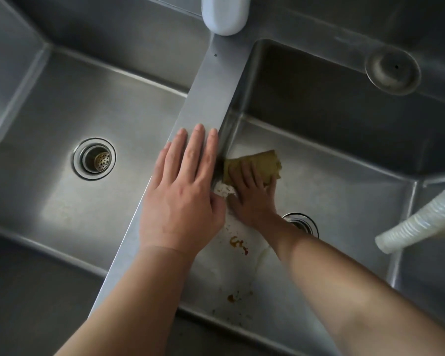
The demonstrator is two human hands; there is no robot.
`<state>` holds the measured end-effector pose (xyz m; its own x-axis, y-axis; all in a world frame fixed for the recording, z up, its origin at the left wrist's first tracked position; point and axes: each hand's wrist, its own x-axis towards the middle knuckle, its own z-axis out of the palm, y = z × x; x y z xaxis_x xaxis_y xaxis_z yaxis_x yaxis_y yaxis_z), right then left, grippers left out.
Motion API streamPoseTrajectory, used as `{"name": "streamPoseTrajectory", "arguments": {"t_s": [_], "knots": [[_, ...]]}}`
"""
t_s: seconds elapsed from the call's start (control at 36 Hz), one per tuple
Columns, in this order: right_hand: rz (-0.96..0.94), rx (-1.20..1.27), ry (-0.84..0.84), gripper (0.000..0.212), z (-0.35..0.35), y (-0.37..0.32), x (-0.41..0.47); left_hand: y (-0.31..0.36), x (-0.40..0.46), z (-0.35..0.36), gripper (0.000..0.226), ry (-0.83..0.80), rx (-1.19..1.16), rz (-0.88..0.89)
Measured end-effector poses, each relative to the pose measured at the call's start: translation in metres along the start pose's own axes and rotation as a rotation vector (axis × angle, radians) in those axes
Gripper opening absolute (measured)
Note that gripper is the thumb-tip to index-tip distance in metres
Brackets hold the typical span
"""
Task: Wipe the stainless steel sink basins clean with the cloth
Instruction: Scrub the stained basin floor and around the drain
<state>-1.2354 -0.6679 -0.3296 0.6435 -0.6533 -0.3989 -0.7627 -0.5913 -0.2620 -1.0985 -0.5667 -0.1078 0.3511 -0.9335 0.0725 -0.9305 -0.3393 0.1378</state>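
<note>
L hand lay flat, palm down, fingers straight and together, on the steel divider betw. the two basins; it gripped nothing, fingertips aimed toward 12–1 o'clock. R hand was down inside the right basin, fingers spread and pressing flat on the olive-green cloth, not curled round it. Cloth sat on the basin floor tight against the divider wall, just at 3 o'clock of the L fingers, w/ a whitish patch at its lower-left edge, touching the R hand's thumb side; couldn't tell if that patch was foam or part of the cloth. R forearm ran in from 5 o'clock and crossed over the right drain, hiding part of it. Brown-red stains marked the basin floor at 6 o'clock of the R hand, w/ a second cluster of brown specks lower, near the front wall. Left basin showed its drain strainer at 9 o'clock of the L hand, well apart from it. A white rounded container stood at 12 o'clock at the divider's far end. A ribbed whitish hose came in from 3 o'clock, its open end over the right basin's rim. A round steel stopper-like disc sat at 1–2 o'clock on the far wall of the right basin.
</note>
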Motion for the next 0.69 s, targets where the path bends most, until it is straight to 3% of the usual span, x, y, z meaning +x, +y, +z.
{"name": "streamPoseTrajectory", "arguments": {"t_s": [0.31, 0.44, 0.58, 0.69], "knots": [[0.016, 0.092, -0.087, 0.058, 0.042, 0.013, -0.129, 0.002, -0.001, -0.002, 0.088, -0.029, 0.007, -0.016], [-0.041, 0.134, 0.09, 0.045, 0.025, 0.014, -0.123, 0.002, -0.001, -0.001, 0.087, -0.011, 0.01, -0.016], [0.136, 0.155, 0.217, 0.027, 0.016, 0.0, -0.108, 0.001, -0.001, -0.001, 0.087, -0.01, 0.012, -0.011], [0.407, 0.239, 0.14, 0.061, 0.019, -0.005, -0.11, 0.001, -0.001, 0.0, 0.087, 0.004, 0.012, -0.015]]}}
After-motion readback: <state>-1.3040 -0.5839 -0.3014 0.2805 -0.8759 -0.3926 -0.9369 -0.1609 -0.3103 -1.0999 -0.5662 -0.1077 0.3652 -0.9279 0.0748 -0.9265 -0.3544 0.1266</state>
